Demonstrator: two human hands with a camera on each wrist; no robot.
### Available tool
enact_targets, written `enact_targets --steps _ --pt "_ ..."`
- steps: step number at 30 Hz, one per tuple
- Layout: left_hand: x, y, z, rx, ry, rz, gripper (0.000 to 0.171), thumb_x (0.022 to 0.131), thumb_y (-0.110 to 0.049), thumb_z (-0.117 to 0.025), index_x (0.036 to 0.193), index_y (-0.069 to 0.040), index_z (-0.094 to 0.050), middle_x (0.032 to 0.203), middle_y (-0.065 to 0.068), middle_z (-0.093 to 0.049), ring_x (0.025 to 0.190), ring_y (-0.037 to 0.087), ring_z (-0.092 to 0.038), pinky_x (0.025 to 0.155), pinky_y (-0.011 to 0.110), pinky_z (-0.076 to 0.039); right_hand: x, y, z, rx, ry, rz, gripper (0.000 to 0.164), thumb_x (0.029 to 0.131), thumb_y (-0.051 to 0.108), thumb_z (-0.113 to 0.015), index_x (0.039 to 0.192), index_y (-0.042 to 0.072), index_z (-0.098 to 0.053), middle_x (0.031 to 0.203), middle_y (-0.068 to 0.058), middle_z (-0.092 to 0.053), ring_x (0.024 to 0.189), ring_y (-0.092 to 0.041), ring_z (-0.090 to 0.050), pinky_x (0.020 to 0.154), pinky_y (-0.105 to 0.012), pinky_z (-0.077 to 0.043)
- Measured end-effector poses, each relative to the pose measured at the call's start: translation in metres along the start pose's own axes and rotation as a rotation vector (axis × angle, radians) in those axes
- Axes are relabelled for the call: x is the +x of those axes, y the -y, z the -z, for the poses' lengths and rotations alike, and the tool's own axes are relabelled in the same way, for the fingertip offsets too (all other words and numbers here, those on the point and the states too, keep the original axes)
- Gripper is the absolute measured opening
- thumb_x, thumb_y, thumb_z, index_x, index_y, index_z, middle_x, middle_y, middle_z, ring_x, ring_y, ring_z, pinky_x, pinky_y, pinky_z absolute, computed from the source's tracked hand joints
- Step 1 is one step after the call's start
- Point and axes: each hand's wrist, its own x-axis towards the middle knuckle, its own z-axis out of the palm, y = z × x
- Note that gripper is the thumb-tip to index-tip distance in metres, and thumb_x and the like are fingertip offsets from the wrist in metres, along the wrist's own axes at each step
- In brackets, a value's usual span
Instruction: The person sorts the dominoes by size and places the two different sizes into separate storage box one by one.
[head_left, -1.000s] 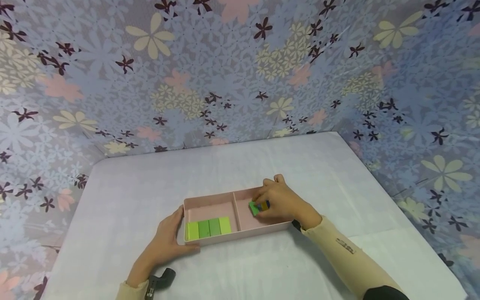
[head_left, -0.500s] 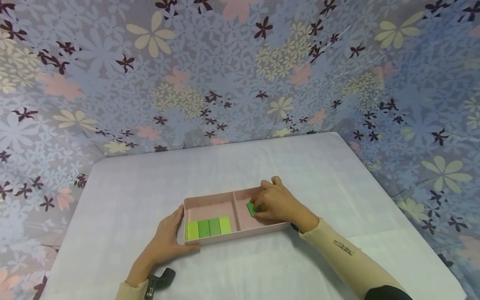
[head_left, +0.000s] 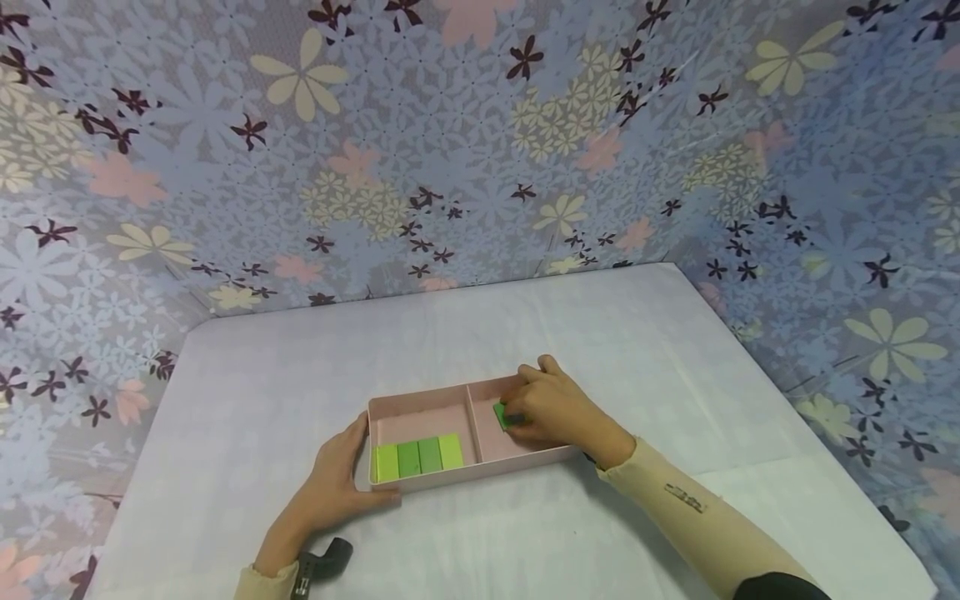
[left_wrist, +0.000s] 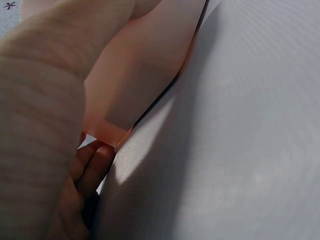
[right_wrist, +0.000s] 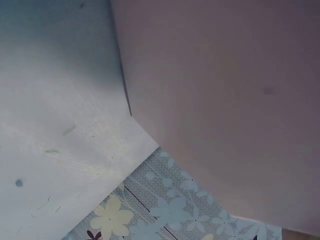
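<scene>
A shallow pink tray [head_left: 431,478], split in two by a divider [head_left: 475,422], lies on the table. My left hand [head_left: 333,481] grips its left end, thumb along the front wall and fingers round the side; the left wrist view also shows fingers [left_wrist: 97,162] at the tray's corner. My right hand [head_left: 558,410] reaches into the right compartment, its curled fingers pinching a green block [head_left: 501,416]. A dark piece [head_left: 516,419] shows beneath the fingers; the hand hides most of that compartment. Several light and darker green blocks [head_left: 408,458] line the left compartment's front wall.
White cloth [head_left: 337,350] covers the table around the tray. Flowered fabric [head_left: 465,167] rises behind and at both sides. A black strap with a camera [head_left: 326,560] sits on the left wrist. A pink tray wall [right_wrist: 215,110] fills much of the right wrist view.
My right hand has shifted slightly left and its fingers have closed in over the pieces. Yellow and blue pieces seen earlier under it are now covered. The left hand and tray stay put.
</scene>
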Motion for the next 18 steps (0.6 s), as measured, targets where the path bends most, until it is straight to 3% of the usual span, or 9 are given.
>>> enact_targets --steps 7,15,18 --pt "-0.0012 0.0 0.0002 0.009 0.001 -0.001 0.132 0.067 -0.062 -0.086 0.16 0.0 -0.017 0.162 0.016 -0.033 0.146 0.041 -0.034 0.116 0.065 -0.027 0.0009 0.0029 -0.001 -0.059 -0.008 0.031 0.007 0.078 0.035 -0.084 0.076 0.03 -0.08 0.09 0.017 -0.075 0.073 -0.015 -0.039 0.071 -0.037 -0.024" --pt "0.0011 -0.0017 0.0007 0.003 -0.003 -0.006 0.131 0.066 -0.062 -0.087 0.16 0.0 -0.019 0.161 0.017 -0.035 0.144 0.042 -0.036 0.115 0.065 -0.029 0.0006 0.0015 -0.0014 -0.111 0.036 0.003 0.007 0.078 0.035 -0.085 0.078 0.029 -0.081 0.086 0.017 -0.074 0.075 -0.015 -0.04 0.073 -0.036 -0.026" --pt "0.0048 -0.0001 0.0025 0.002 -0.006 -0.023 0.131 0.066 -0.06 -0.088 0.159 0.001 -0.02 0.16 0.018 -0.037 0.144 0.041 -0.037 0.115 0.064 -0.03 0.0021 -0.003 -0.0045 -0.063 0.02 -0.01 0.007 0.078 0.036 -0.085 0.079 0.03 -0.082 0.085 0.018 -0.074 0.075 -0.014 -0.042 0.072 -0.035 -0.027"
